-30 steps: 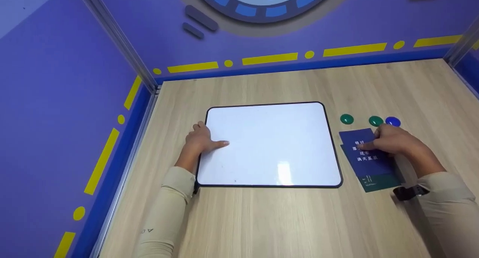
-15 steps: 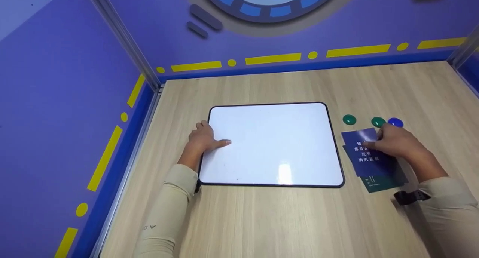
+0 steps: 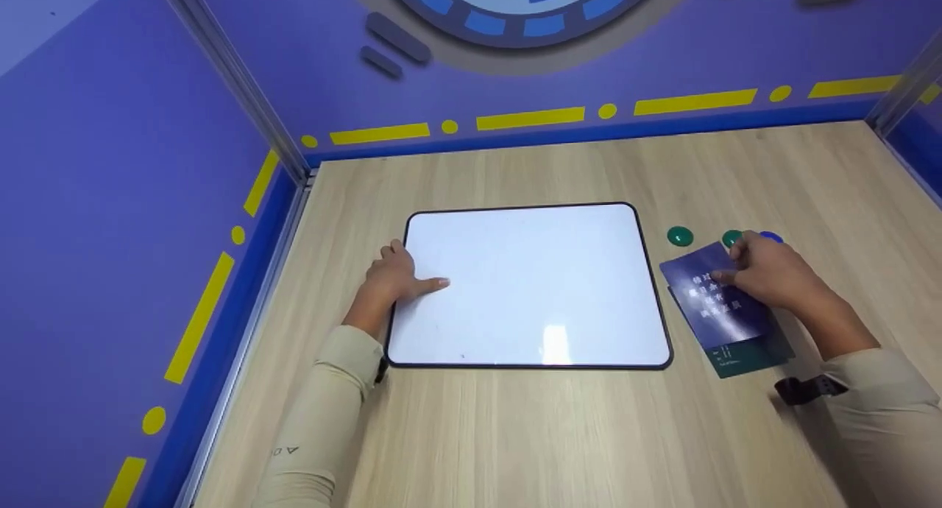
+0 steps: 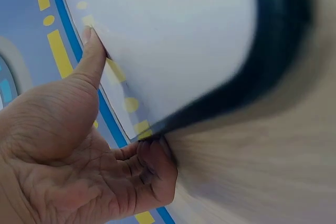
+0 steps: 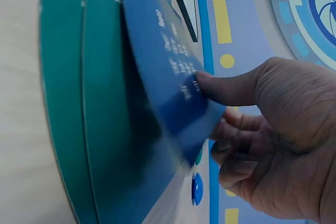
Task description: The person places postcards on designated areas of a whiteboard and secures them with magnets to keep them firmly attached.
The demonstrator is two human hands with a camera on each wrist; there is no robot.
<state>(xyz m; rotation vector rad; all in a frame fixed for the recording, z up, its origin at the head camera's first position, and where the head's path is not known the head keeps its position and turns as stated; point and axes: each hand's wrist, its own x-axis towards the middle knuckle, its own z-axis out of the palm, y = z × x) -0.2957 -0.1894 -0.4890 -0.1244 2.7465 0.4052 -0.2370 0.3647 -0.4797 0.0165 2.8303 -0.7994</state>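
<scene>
A whiteboard (image 3: 522,287) with a black frame lies on the table. My left hand (image 3: 391,276) grips its left edge. In the left wrist view the thumb (image 4: 93,56) lies over the white face and the curled fingers (image 4: 157,171) meet the frame's edge. On the right, my right hand (image 3: 773,272) pinches a dark blue card (image 3: 710,302) with white writing between thumb and fingers. The right wrist view has this card tilted up off the green cards (image 5: 105,103) beneath it. Part of the blue card's right side is hidden by the hand.
Behind the cards lie a green round magnet (image 3: 681,235), a second green magnet (image 3: 732,238) and a blue magnet (image 3: 771,237), the last two partly covered by the right hand. Blue-purple wall panels (image 3: 544,73) border the wooden table (image 3: 515,434) at the back and left.
The blue card has turned and risen slightly off the pile in my right hand's pinch; before, it lay flatter on the green cards. My left hand stays on the whiteboard's edge.
</scene>
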